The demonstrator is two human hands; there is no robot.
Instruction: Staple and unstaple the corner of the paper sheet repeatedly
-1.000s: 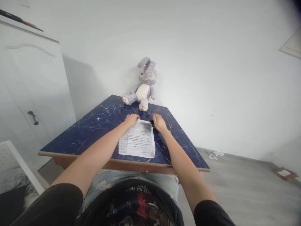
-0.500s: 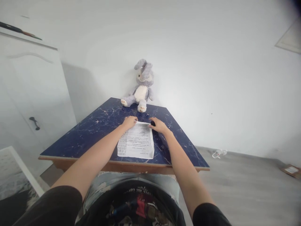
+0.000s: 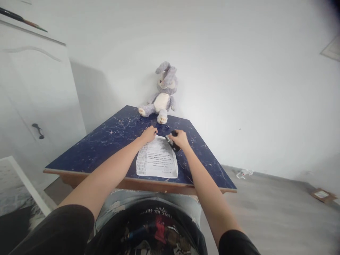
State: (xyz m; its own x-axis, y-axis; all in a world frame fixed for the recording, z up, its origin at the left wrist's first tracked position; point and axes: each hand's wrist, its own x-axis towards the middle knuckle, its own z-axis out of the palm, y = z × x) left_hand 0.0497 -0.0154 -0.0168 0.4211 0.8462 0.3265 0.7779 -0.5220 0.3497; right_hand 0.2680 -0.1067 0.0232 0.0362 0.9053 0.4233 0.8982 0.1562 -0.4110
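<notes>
A printed sheet of paper (image 3: 158,159) lies on the blue marbled tabletop near its front edge, its text upside down to me. At the sheet's far left corner, my left hand (image 3: 148,135) is closed with its fingertips on the paper; a small dark spot shows by them, too small to name. My right hand (image 3: 181,139) grips a black stapler (image 3: 173,142) with a silvery part, tilted over the far right corner of the sheet. The fingers' undersides and part of the stapler are hidden.
A grey plush rabbit (image 3: 164,95) sits at the back of the table (image 3: 106,145), against the white wall. To the left stands a white cabinet (image 3: 47,99). On the floor at right lie a crumpled clear plastic piece (image 3: 243,173) and a brown package (image 3: 322,194).
My right hand has turned and lifted slightly, bringing more of the black stapler into view over the paper's corner. The left hand stays by the other corner. The view has shifted a little.
</notes>
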